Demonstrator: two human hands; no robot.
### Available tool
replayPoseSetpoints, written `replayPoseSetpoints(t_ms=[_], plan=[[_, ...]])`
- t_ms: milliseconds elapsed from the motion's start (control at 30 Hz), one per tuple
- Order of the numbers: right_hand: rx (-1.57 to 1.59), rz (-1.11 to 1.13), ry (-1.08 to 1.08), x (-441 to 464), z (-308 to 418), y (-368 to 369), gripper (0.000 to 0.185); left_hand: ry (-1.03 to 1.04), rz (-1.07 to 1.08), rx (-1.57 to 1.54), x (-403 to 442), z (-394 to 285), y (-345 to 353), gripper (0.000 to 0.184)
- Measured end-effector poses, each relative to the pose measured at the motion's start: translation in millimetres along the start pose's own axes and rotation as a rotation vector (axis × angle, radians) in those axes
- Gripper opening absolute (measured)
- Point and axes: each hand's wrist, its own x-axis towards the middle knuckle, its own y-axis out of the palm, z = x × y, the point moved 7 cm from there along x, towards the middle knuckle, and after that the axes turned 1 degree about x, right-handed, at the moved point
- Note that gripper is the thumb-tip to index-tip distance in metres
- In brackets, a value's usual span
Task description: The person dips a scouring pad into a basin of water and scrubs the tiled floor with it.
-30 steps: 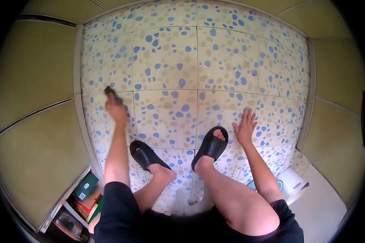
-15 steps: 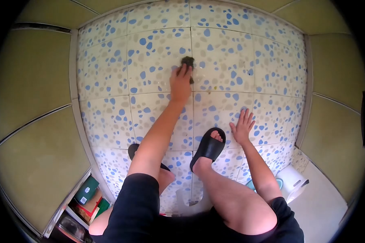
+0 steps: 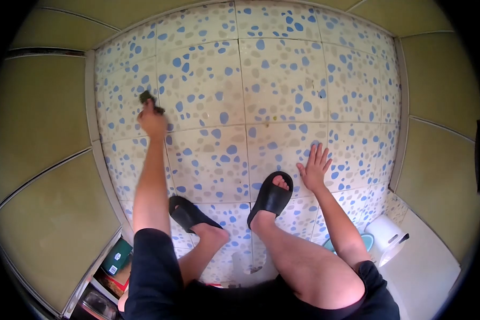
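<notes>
Fingers point(image 3: 149, 106) of the left hand point(image 3: 154, 126) grip a dark scrubbing pad point(image 3: 145, 96), its long axis slanting across their tips; the open right hand point(image 3: 314, 175) lies well apart.

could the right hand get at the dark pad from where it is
Probably, with a long lean across: only flat floor shows between the right hand and the dark pad, though the left hand covers part of it.
</notes>
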Motion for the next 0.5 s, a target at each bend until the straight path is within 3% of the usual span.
replayPoseSetpoints(t_ms=[33,67,133,200,267,367,400,467,500], plan=[[0.003,-0.002,0.001,3,0,0,0.105,-0.055,0.048,-0.128,3,-33,3,0.057],[0.004,0.001,0.003,3,0,0,0.105,0.053,-0.024,-0.159,1,-67,10,0.054],[0.004,0.0,0.003,0,0,0,0.105,0.116,0.121,-0.342,-6,-169,3,0.048],[0.0,-0.016,-0.005,0,2,-2,0.105,0.357,0.072,-0.463,-39,-250,15,0.046],[0.019,0.005,0.001,2,0,-1,0.104,0.45,0.081,-0.414,-74,-308,-2,0.042],[0.027,0.02,0.007,0,-2,-1,0.104,0.491,0.11,-0.45,-66,-300,-8,0.044],[0.028,0.021,0.006,0,-2,-2,0.104,0.494,0.12,-0.466,-48,-277,-9,0.045],[0.024,0.016,0.0,1,-1,-3,0.104,0.274,0.108,-0.416,-14,-194,-6,0.048],[0.022,0.015,-0.002,0,-1,-3,0.104,0.277,-0.096,-0.317,-3,-150,-16,0.047]])
